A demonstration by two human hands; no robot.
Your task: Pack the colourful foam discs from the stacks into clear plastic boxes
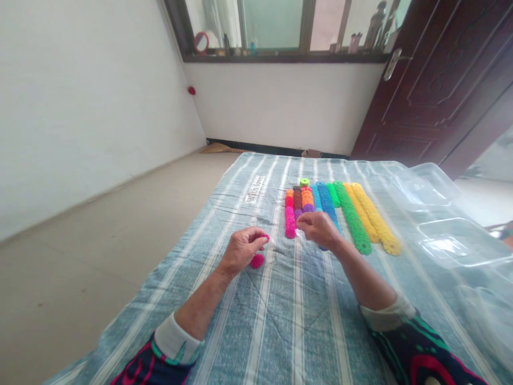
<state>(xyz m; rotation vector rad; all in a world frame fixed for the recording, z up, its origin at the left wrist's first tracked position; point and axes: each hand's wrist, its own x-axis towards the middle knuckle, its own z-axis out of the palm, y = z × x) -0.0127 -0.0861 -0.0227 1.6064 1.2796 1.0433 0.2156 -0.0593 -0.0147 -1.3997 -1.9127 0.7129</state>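
Striped cloth (pixel 276 315), lying beneath everything. Clear plastic containers (pixel 460 243), standing open at the right. Flower-edged disc rows, lying side by side at far centre: yellow rows (pixel 377 218) and a green row (pixel 355 224) reaching nearest; a blue row (pixel 326 200) running alongside, partly hidden; a bright-green row (pixel 333 195), orange-and-purple row (pixel 306 197) and pink-and-red row (pixel 290 222) extending less far. This much is standing arranged, largely by colour. Right hand (pixel 303 220), closing its fingertips by the pink end; contents cannot be told. Left hand (pixel 265 239), pinching a small pink piece (pixel 267 237). Outstanding: that piece and a deep-pink disc (pixel 257 261), lying apart from the rows, beside the left hand.
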